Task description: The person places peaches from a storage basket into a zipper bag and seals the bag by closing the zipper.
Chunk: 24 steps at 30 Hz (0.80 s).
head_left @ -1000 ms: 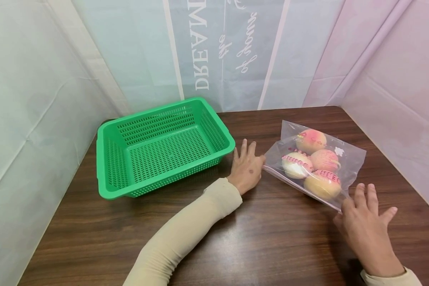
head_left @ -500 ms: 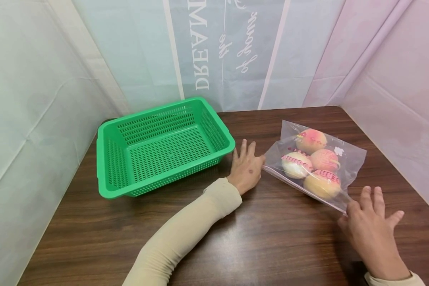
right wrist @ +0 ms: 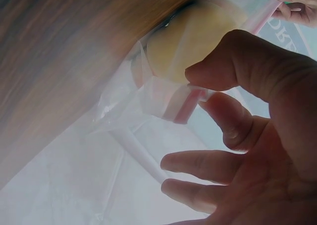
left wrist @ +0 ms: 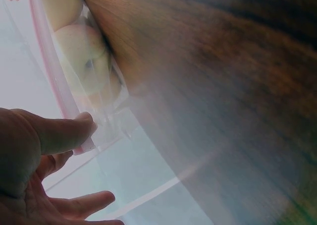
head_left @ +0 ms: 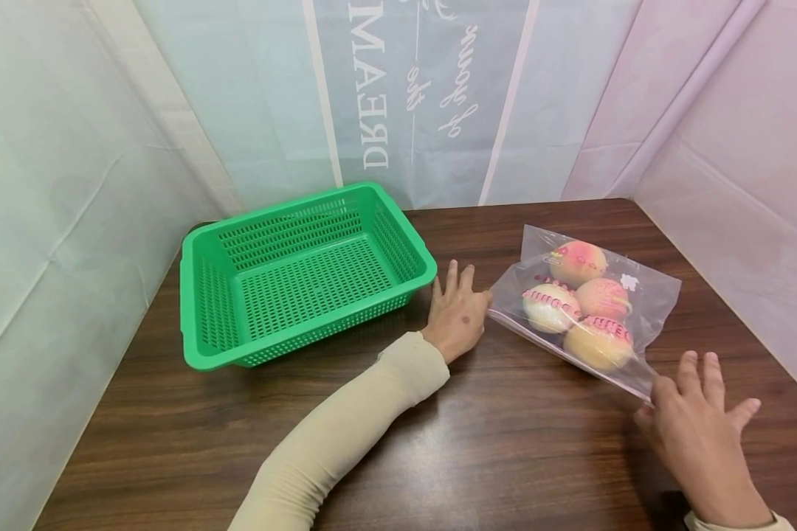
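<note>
A clear zip bag (head_left: 657,295) with pink printing lies on the right of the table in the head view. Inside it are several peaches (head_left: 599,344), yellow with pink blush. My left hand (head_left: 457,316) pinches the left end of the bag's zip strip (left wrist: 52,71) between thumb and forefinger, its other fingers spread. At the opposite end, my right hand (head_left: 700,439) pinches the strip's corner in the same way, as the right wrist view shows up close. The strip runs fairly straight between both hands and looks pressed together; whether it is fully sealed I cannot tell.
A green perforated plastic basket (head_left: 308,343) with nothing in it stands left of my left hand, close to its fingertips. Beneath everything is a dark wood-grain table (head_left: 491,450). Pale cloth walls (head_left: 737,184) enclose it at the back and both sides.
My right hand has slid right and a little towards me along the zip strip, out to its end. The left hand, the bag and the basket have stayed in place.
</note>
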Each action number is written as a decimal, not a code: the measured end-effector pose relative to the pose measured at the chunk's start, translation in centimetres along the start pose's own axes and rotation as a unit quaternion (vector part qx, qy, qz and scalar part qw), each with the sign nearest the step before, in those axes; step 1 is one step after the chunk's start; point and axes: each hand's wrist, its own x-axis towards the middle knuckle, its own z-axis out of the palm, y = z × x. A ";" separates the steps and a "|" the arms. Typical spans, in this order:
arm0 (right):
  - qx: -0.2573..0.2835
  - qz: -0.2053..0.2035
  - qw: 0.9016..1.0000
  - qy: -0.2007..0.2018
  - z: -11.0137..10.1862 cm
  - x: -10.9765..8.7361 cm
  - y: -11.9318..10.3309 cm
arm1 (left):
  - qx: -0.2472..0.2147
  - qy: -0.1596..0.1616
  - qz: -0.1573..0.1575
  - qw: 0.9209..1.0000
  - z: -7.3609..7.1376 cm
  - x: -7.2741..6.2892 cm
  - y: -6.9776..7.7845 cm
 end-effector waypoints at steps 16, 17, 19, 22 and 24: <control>0.007 -0.004 1.000 0.004 -0.3 -0.2 0.2 | -0.003 -0.006 -0.005 1.000 -0.2 -0.2 0.2; 0.008 -0.002 1.000 0.002 -0.3 -0.1 0.2 | -0.003 -0.006 -0.004 1.000 -0.3 -0.2 0.2; 0.012 0.003 1.000 -0.001 -0.3 -0.1 0.2 | -0.002 -0.005 -0.002 1.000 -0.3 -0.3 0.2; 0.018 0.009 1.000 -0.004 -0.3 0.0 0.3 | -0.001 -0.001 0.002 1.000 -0.3 -0.3 0.2; 0.023 0.011 1.000 -0.001 -0.2 0.0 0.3 | -0.001 0.000 0.006 1.000 -0.4 -0.4 0.3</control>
